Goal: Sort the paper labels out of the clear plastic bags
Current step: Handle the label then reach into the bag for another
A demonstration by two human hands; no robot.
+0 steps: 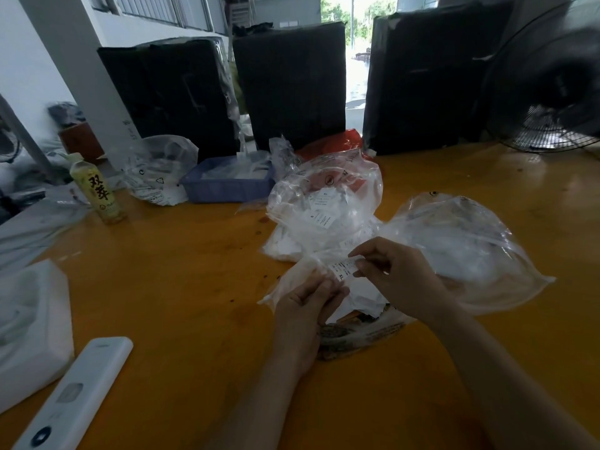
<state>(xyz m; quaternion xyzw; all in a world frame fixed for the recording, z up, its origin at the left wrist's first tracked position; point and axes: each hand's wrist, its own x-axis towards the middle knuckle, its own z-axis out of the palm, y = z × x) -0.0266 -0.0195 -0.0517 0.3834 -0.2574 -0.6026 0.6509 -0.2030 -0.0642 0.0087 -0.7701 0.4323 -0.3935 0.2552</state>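
Labels fill clear bags (324, 203); left hand (311, 300) grips one bag (292, 280), right hand (399, 274) pinches its XL label (342, 271).

the table (168, 287) was smooth orange-yellow wood with a soft gloss. the clear bags (324, 203) were thin, crinkled, shiny plastic film; the label (344, 269) pinched between the hands looked like matt white printed paper. far left, the bottle (97, 190) was glossy plastic and the tray (227, 190) matt blue plastic. the near-left remote (74, 394) was smooth white plastic. the far boxes (292, 82) were wrapped in dull black film.
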